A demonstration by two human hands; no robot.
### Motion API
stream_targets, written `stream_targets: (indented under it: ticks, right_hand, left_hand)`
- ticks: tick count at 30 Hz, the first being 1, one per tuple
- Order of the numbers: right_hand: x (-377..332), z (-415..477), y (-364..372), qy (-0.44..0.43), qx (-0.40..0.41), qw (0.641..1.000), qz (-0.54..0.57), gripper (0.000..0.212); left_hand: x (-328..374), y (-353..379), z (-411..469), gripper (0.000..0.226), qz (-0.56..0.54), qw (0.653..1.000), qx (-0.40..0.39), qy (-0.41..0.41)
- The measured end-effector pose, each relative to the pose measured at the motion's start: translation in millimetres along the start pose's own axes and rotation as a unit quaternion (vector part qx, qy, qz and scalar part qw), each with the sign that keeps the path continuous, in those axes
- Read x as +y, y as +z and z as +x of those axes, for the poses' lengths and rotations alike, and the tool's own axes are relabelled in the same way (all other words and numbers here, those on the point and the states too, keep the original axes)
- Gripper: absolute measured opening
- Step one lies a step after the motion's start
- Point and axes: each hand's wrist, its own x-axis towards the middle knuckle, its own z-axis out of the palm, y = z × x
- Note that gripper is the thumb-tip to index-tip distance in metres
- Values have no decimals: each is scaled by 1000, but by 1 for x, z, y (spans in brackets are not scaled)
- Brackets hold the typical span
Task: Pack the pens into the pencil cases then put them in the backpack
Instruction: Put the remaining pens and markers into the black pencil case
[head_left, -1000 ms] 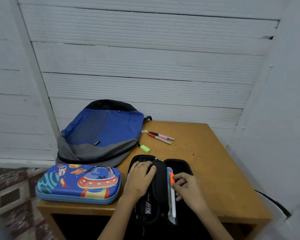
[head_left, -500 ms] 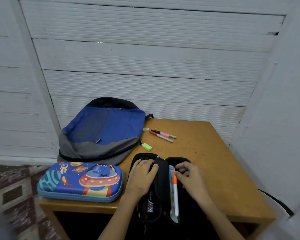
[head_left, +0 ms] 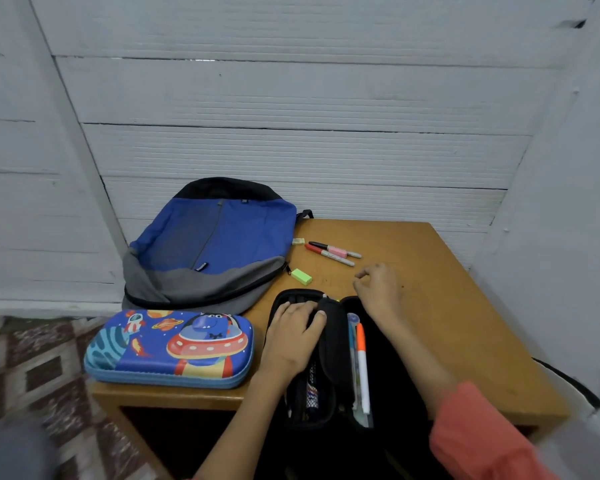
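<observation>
Head camera: fingers of the left hand lie flat and close together on the left half of the open black pencil case, thumb on its middle flap. The right hand hovers just beyond the case — fingers loosely curled, holding nothing. An orange-capped pen lies in the case's right half. Two markers lie farther off on the table, near a green eraser, right of the backpack; a blue cartoon pencil case sits closed at near left.

A wooden tabletop stands against white ribbed wall panels (dim, even light); patterned floor tiles left.
</observation>
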Motion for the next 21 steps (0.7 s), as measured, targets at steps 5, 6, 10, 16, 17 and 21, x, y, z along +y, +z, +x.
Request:
stream_targets:
  ticks: [5,6,10,16,17,21]
  right_hand:
    - [8,21,21,6,-32,999,-26,15]
    - [9,24,24,1,-47,998,-37,22]
    - [9,36,34,-31,-104,989,-99,46]
    - [4,50,36,-79,-244,943,-215,63]
    - [5,51,37,-78,-250,938,-225,61]
    - [11,49,39,-104,-155,967,-172,41]
  left_hand:
    - [-4,3,3,26,1,1000,13,13]
    - [-5,4,3,26,3,1000,13,17]
    - [-8,6,4,26,3,1000,16,16]
    - [-11,8,5,24,-2,1000,16,23]
    - [-10,8,5,22,-5,999,18,27]
    - [-11,7,5,25,-8,999,16,28]
